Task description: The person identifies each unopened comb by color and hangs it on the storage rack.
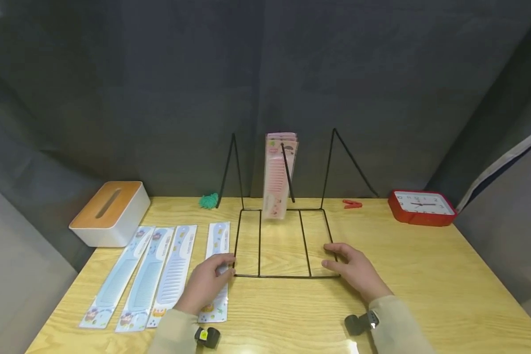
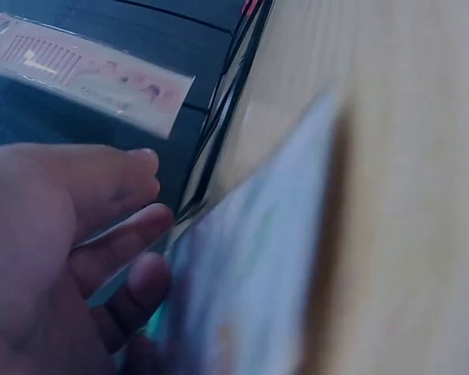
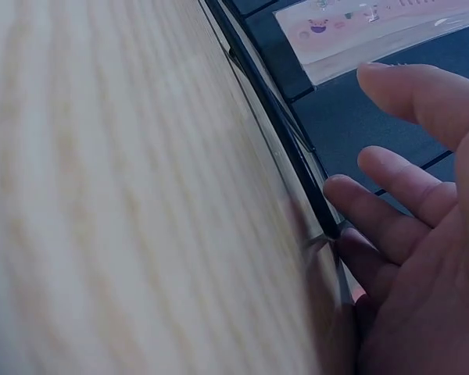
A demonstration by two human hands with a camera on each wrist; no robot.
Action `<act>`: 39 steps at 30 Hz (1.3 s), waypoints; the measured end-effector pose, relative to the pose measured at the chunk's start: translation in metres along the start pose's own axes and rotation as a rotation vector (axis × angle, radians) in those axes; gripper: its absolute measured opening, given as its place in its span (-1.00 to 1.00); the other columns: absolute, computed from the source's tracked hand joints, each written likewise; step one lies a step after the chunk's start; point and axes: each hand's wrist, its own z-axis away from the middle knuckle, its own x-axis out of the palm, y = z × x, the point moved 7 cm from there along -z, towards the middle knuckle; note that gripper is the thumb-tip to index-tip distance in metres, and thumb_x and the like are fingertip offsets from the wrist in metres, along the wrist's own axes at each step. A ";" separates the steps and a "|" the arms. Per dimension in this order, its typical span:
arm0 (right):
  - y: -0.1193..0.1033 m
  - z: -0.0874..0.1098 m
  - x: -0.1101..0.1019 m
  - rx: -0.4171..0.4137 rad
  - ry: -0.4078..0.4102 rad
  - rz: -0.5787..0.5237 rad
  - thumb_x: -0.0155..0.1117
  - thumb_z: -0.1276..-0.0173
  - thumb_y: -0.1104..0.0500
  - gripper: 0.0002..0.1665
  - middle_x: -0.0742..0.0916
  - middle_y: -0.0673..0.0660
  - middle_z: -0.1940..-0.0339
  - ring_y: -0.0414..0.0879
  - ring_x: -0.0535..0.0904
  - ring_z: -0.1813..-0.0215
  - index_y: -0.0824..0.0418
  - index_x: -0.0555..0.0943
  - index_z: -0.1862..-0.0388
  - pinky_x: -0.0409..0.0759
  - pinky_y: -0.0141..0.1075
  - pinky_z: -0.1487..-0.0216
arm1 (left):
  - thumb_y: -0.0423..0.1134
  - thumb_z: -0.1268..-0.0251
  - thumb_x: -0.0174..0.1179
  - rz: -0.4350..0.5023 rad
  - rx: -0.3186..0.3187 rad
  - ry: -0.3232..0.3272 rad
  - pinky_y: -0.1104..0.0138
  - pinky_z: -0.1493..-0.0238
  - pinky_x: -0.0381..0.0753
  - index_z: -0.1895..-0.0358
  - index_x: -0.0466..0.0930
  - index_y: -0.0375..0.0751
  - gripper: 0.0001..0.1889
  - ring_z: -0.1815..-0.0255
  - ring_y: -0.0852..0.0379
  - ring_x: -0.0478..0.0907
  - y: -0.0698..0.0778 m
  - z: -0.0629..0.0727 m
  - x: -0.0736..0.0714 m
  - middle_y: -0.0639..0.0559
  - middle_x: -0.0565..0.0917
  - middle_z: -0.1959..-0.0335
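A black wire display rack (image 1: 287,277) stands on the table, with pink packaged combs (image 1: 275,179) hanging from its middle hook. My left hand (image 1: 207,281) is at the rack's front left corner, its fingertips close to the side wire. Under that hand lies a blue packaged comb (image 1: 219,236), partly covered by it. On the rack's other side, my right hand (image 1: 359,273) has its fingertips right at the side wire near the front corner. The right wrist view shows loosely bent fingers (image 3: 375,215) beside the black wire (image 3: 297,168), with none wrapped around it.
Several more blue packaged combs, one of them this comb (image 1: 171,275), lie in a row at left. Behind them stands a white tissue box (image 1: 115,231) with a wooden lid. A green tangle (image 1: 209,200), a red clip (image 1: 352,204) and a red clock (image 1: 420,219) line the back edge.
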 end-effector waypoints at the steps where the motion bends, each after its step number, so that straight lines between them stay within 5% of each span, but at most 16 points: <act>1: 0.001 0.000 0.000 0.002 0.001 0.000 0.40 -0.35 -0.08 -0.31 0.50 0.22 -0.44 0.25 0.26 -0.52 0.15 0.48 -0.37 0.15 0.18 -0.48 | -0.17 -0.39 0.28 0.015 -0.009 -0.017 0.12 0.02 0.58 -0.16 0.66 -0.03 -0.68 0.13 0.14 0.60 0.000 -0.001 -0.002 0.09 0.65 -0.20; 5: 0.003 0.001 0.000 0.009 0.004 -0.008 0.40 -0.35 -0.05 -0.34 0.51 0.22 -0.43 0.25 0.27 -0.51 0.16 0.51 -0.35 0.16 0.18 -0.48 | -0.21 -0.42 0.25 -0.026 0.005 -0.066 0.12 0.03 0.58 -0.16 0.65 -0.02 -0.71 0.11 0.14 0.57 -0.003 -0.009 -0.013 0.11 0.63 -0.20; 12: 0.001 0.003 0.001 0.011 0.003 -0.017 0.39 -0.36 -0.02 -0.39 0.53 0.22 -0.42 0.24 0.25 -0.52 0.17 0.53 -0.32 0.13 0.19 -0.48 | -0.37 -0.35 0.25 -0.200 0.100 -0.134 -0.01 -0.27 0.46 -0.21 0.59 -0.01 -0.61 -0.26 -0.07 0.50 -0.019 -0.024 -0.033 0.01 0.57 -0.27; 19: 0.001 0.003 0.005 0.010 0.004 -0.062 0.41 -0.35 0.00 -0.46 0.60 0.17 -0.34 0.21 0.29 -0.51 0.17 0.58 -0.24 0.15 0.16 -0.49 | -0.56 -0.40 0.01 -0.573 0.372 -0.266 -0.25 -0.24 0.41 -0.41 0.45 0.18 -0.36 -0.41 -0.22 0.36 -0.018 -0.015 -0.027 -0.11 0.34 -0.50; 25: 0.000 0.003 0.004 -0.003 0.008 -0.049 0.40 -0.36 0.00 -0.50 0.62 0.14 -0.30 0.18 0.32 -0.49 0.16 0.59 -0.21 0.16 0.16 -0.48 | -0.54 -0.38 0.06 -0.770 0.575 -0.258 -0.19 -0.16 0.49 -0.42 0.43 0.26 -0.33 -0.41 -0.18 0.36 -0.004 -0.009 -0.023 -0.12 0.30 -0.52; 34: 0.000 0.003 0.000 -0.020 0.005 -0.043 0.40 -0.36 -0.01 -0.51 0.64 0.14 -0.28 0.18 0.32 -0.49 0.15 0.60 -0.18 0.17 0.17 -0.47 | -0.54 -0.32 0.11 -0.732 0.558 -0.262 -0.24 -0.20 0.40 -0.21 0.53 0.29 -0.42 -0.46 -0.23 0.28 0.001 -0.024 -0.017 -0.16 0.29 -0.52; 39: 0.000 0.002 0.000 -0.024 0.005 -0.055 0.41 -0.35 -0.01 -0.51 0.64 0.14 -0.28 0.17 0.32 -0.49 0.16 0.60 -0.18 0.16 0.16 -0.48 | -0.52 -0.23 0.19 -0.790 0.579 -0.226 -0.20 -0.16 0.41 -0.02 0.54 0.31 -0.48 -0.46 -0.26 0.28 0.007 -0.033 -0.012 -0.20 0.29 -0.50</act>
